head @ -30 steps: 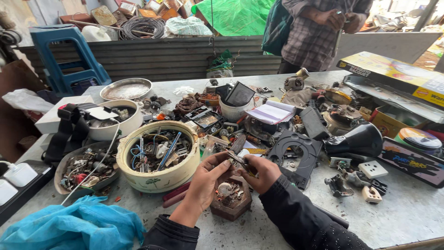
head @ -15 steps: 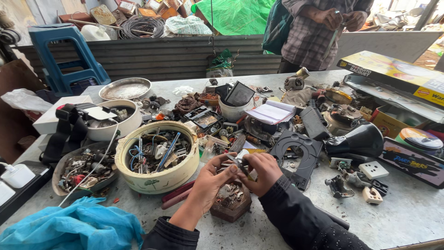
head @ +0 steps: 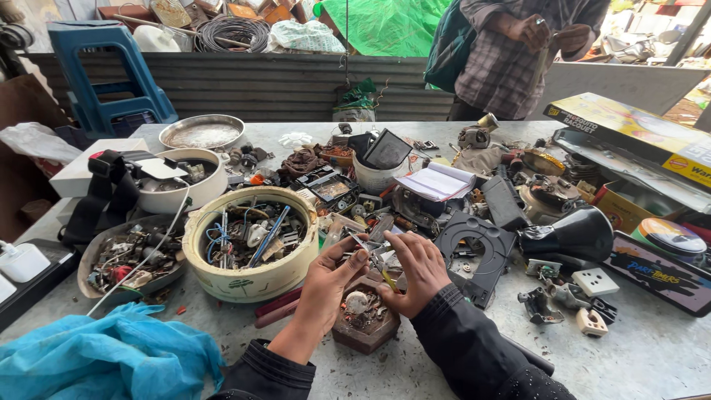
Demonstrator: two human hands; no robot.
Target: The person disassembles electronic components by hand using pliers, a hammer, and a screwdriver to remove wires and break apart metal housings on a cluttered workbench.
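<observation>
A blue cloth (head: 89, 359) lies at the left bench (head: 637, 355) edge, beside a cream bowl (head: 250, 241) of wires and loose parts. The left hand (head: 326, 285) and right hand (head: 418, 268) meet just above a brown hexagonal tray (head: 364, 320) of small parts; both pinch a small metal part (head: 372, 255) between the fingertips. The part is still in hand, so the work appears unfinished. A black disc housing (head: 474, 244) and white sockets (head: 592, 285) lie to the right

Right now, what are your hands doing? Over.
Left hand and right hand pinch a small metal part. Brown box below them. Bowl of wires beside left hand.
</observation>
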